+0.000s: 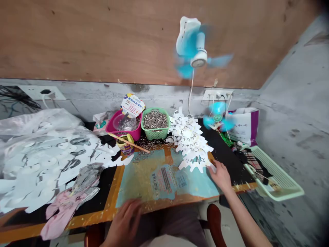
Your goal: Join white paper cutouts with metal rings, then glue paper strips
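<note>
Right hand point(221, 176) on paper cutouts point(192, 144), apparently

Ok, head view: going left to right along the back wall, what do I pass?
Pink plastic basket, green plastic basket of metal rings, white paper cut-outs, small blue fan, white and purple bag.

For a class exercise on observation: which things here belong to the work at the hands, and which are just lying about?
Work: left hand, right hand, white paper cut-outs, green basket of metal rings, loose metal rings.
Lying about: blue wall fan, pink cloth.
</note>
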Available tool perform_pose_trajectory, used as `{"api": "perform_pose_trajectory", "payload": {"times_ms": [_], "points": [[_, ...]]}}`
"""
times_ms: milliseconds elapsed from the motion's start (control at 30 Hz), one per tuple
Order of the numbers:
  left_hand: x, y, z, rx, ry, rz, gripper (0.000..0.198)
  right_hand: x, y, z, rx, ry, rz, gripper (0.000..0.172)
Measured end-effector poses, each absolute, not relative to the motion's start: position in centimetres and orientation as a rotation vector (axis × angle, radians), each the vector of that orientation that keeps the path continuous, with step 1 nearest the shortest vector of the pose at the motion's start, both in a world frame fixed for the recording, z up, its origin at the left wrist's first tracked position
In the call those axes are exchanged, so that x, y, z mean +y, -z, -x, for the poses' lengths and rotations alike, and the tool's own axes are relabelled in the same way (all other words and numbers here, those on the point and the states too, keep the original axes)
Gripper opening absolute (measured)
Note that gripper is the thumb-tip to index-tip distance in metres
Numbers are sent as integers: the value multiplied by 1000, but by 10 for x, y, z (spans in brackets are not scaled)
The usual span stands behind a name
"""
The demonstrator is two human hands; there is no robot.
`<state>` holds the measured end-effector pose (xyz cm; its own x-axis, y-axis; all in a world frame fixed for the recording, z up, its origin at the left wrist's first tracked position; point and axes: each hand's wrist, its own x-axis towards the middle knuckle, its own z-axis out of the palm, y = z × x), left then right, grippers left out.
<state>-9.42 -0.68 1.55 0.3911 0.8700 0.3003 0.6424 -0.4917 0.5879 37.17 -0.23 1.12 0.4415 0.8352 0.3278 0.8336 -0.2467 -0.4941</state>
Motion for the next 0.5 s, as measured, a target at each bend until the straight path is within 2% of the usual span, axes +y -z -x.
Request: {"api": "perform_pose_trajectory", "payload": {"times_ms": [133,300,433,500], "points": [[27,-30,51,987,-774,-2499,24,13,-20,-367,-1510,-130,1970,21],[31,-18,54,1041,-805,-2469,21,38,-58,-355,-1544,-125,1737,30],[24,4,76,1214,-859,-2375,19,126,-92,-356,-1565,-104,1622,32],[22,10,88,1289,-894,-2336,21,182,-106,-359,-1566,-81,1601,26]]}}
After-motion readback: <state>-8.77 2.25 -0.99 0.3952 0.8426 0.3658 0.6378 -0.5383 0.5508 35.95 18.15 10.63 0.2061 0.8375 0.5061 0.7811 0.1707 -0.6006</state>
